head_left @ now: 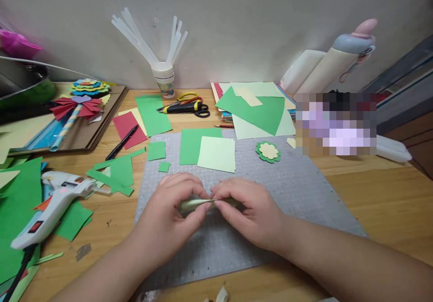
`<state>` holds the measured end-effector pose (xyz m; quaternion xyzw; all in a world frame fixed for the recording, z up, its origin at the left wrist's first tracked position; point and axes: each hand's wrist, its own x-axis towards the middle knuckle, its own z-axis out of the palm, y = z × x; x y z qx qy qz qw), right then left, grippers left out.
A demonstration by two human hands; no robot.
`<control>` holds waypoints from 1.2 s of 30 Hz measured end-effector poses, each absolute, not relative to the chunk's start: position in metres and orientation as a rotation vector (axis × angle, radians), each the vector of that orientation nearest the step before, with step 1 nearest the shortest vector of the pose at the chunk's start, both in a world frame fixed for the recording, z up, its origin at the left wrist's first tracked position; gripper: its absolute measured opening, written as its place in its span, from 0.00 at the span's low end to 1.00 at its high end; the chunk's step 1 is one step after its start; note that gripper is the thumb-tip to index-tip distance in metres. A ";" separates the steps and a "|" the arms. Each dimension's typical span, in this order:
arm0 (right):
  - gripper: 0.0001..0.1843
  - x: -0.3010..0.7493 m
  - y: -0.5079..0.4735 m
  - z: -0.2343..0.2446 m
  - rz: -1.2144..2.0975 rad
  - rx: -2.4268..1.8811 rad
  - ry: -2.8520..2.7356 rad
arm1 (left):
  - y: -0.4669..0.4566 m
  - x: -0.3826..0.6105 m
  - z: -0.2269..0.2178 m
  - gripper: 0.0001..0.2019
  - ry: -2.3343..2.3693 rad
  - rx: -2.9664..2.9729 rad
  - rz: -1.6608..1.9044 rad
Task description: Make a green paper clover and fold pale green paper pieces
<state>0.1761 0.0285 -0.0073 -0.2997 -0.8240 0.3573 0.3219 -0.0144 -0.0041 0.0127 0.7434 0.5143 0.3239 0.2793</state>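
Observation:
My left hand and my right hand meet over the grey cutting mat, thumbs and fingertips pinched together. Between them is a pale green piece of paper, bent and seen nearly edge-on; my fingers hide much of it. Just beyond my hands lie a pale green paper square and a darker green sheet partly beneath it. A small green square and a smaller green scrap are to the left. A layered green and cream paper flower rests to the right.
At left lies a white glue gun with a black cord, among green paper scraps. Behind the mat are a black pen, a yellow-black cutter, scissors and paper cups holding white sticks. A bottle leans back right.

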 end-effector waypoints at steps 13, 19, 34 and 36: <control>0.04 0.177 0.023 -0.005 0.841 -0.766 -2.225 | -0.003 -0.015 0.016 0.05 1.323 2.263 0.798; 0.05 0.178 0.025 -0.002 0.919 -0.782 -2.088 | 0.001 -0.025 0.026 0.05 1.376 2.203 0.769; 0.03 0.176 0.030 -0.006 1.215 -0.914 -1.956 | 0.000 -0.019 0.019 0.04 1.381 1.791 0.833; 0.03 0.176 0.030 -0.007 1.222 -0.920 -1.979 | -0.001 -0.014 0.017 0.06 1.372 1.845 0.818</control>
